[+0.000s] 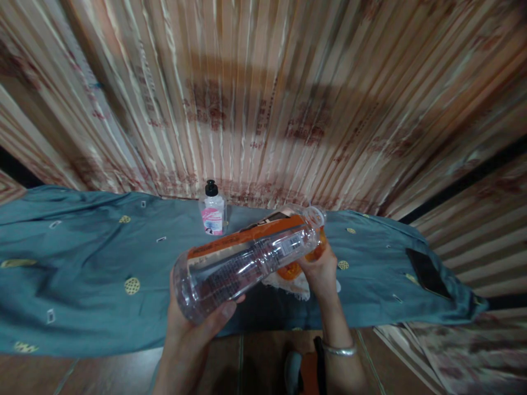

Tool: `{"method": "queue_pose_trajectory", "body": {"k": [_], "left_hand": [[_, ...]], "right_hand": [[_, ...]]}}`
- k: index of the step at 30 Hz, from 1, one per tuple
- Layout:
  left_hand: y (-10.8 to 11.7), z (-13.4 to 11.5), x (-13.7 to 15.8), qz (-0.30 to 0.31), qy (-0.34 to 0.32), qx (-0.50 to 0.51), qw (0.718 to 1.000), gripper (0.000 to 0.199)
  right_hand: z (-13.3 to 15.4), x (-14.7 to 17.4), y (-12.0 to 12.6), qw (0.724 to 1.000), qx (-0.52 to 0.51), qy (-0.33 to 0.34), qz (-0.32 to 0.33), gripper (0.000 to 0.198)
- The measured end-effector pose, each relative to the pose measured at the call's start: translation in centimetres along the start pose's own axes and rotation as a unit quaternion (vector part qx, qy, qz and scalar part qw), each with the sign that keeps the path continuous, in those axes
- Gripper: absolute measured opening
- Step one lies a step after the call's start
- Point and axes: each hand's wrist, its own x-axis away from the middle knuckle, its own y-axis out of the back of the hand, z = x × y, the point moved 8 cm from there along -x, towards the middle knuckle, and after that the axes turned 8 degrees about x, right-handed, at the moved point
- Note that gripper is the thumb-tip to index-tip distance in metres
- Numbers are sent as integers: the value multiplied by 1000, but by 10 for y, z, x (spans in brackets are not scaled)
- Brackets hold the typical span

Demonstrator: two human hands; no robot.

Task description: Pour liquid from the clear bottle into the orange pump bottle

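Observation:
My left hand (193,329) is wrapped around the base end of a large clear plastic bottle (247,258) with an orange and dark label. The bottle lies tilted in the air, its uncapped mouth up and to the right. Just under the neck, my right hand (319,269) is closed around an orange see-through vessel (315,251). The bottle hides much of this vessel and my right fingers. More orange shows below the bottle, above a white fringed cloth (302,288). A silver bangle is on my right wrist.
A small clear bottle (213,211) with a black cap and pink label stands at the back of the teal cloth-covered table (94,252). A dark phone (428,271) lies at the right end. A patterned curtain (255,109) hangs close behind.

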Motion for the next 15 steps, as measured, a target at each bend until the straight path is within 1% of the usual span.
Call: {"method": "queue_pose_trajectory", "body": {"k": [3, 6, 10, 15], "left_hand": [[-1, 0, 1, 1, 11, -3, 1000, 77], [-3, -2, 3, -1, 14, -1, 1000, 80], [-7, -3, 3, -5, 15, 8, 1000, 75], [-7, -4, 3, -7, -5, 10, 1000, 71]], "right_hand": [[-1, 0, -1, 1000, -2, -4, 8, 56], [-3, 0, -1, 1000, 8, -7, 1, 59], [-2, -1, 0, 1000, 9, -5, -1, 60], [1, 0, 0, 1000, 3, -3, 6, 56]]}}
